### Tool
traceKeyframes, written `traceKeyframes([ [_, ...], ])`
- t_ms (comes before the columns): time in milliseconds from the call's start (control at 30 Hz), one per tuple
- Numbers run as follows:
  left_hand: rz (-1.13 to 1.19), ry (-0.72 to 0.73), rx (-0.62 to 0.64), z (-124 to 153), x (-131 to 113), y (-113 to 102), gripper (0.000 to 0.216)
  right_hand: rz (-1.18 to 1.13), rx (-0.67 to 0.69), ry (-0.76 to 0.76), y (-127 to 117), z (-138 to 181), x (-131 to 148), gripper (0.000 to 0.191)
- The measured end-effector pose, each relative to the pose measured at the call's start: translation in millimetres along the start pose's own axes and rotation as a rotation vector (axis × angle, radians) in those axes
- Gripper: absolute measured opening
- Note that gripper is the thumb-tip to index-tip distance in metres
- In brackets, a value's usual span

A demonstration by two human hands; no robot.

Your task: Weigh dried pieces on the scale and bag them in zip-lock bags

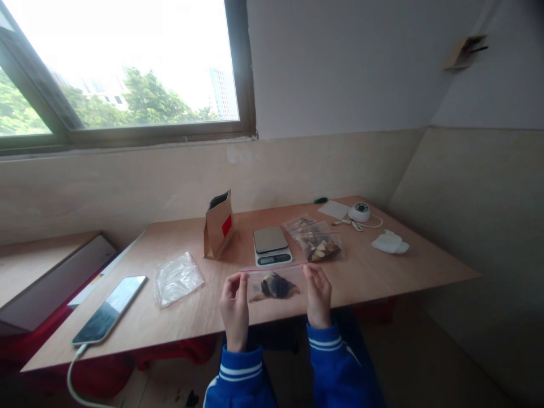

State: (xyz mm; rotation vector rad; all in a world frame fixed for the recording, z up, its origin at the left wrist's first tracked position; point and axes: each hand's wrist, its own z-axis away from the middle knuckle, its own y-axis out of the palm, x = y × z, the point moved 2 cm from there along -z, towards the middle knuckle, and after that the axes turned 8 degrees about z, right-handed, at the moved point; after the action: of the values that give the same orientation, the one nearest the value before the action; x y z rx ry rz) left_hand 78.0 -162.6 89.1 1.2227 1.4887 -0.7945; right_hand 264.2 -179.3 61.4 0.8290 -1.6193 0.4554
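Between my two hands a clear zip bag [277, 285] with dark and pale dried pieces inside is stretched out near the table's front edge. My left hand [234, 306] pinches its top left corner, and my right hand [318, 292] grips the top right corner by the red zip strip. Just behind the bag stands a white kitchen scale [272, 245] with nothing on its metal plate. To the right of the scale lie several filled zip bags [318, 241] that overlap. A brown paper pouch [219, 226] stands upright left of the scale, its top open.
On the left lie a stack of clear plastic bags [178, 279] and a phone [110, 310] with a white cable plugged in. At the back right are a small white fan-like device [359, 212] with a cord, a crumpled white tissue [390, 242] and a green-capped object [321, 200].
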Motion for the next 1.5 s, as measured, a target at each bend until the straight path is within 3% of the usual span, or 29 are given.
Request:
traceKeyframes([
  [133, -0.017, 0.009, -0.029, 0.1, -3.0, -3.5, 0.035, 0.184, 0.012, -0.091, 6.9, 4.8, 0.4, 0.030],
  [233, 0.050, -0.002, 0.064, 3.4, -3.6, 0.7, 0.031, 0.413, -0.054, -0.356, 14.3, 12.9, 17.3, 0.035],
  [300, 0.092, 0.007, 0.124, 6.8, -2.1, 5.4, 0.027, 0.522, 0.038, -0.528, 23.1, 21.1, 31.8, 0.040],
  [400, 0.090, 0.076, 0.148, 11.1, 0.1, 10.1, 0.022, 0.580, 0.301, -0.659, 36.0, 32.5, 47.6, 0.031],
  [533, -0.029, 0.220, 0.167, 12.4, -4.2, 10.4, 0.015, 0.494, 0.385, -0.659, 38.5, 35.0, 55.9, 0.009],
  [633, -0.084, 0.322, 0.188, 11.9, -12.0, 9.2, 0.012, 0.447, 0.406, -0.653, 34.6, 31.3, 59.8, 0.003],
  [767, -0.076, 0.368, 0.241, 12.2, -20.8, 9.7, 0.010, 0.417, 0.402, -0.649, 29.7, 27.8, 66.6, 0.008],
  [933, -0.116, 0.359, 0.320, 14.5, -24.3, 12.8, 0.011, 0.415, 0.302, -0.613, 27.6, 27.3, 65.9, 0.018],
  [1267, -0.180, 0.338, 0.265, 20.4, -22.7, 22.9, 0.011, 0.481, 0.205, -0.590, 31.0, 32.4, 55.5, 0.019],
  [1400, -0.190, 0.408, 0.160, 20.0, -24.8, 20.9, 0.010, 0.500, 0.300, -0.597, 29.9, 27.8, 51.0, 0.014],
  [1500, -0.198, 0.432, 0.161, 18.4, -25.3, 16.2, 0.010, 0.514, 0.344, -0.658, 25.2, 22.9, 46.3, 0.015],
])
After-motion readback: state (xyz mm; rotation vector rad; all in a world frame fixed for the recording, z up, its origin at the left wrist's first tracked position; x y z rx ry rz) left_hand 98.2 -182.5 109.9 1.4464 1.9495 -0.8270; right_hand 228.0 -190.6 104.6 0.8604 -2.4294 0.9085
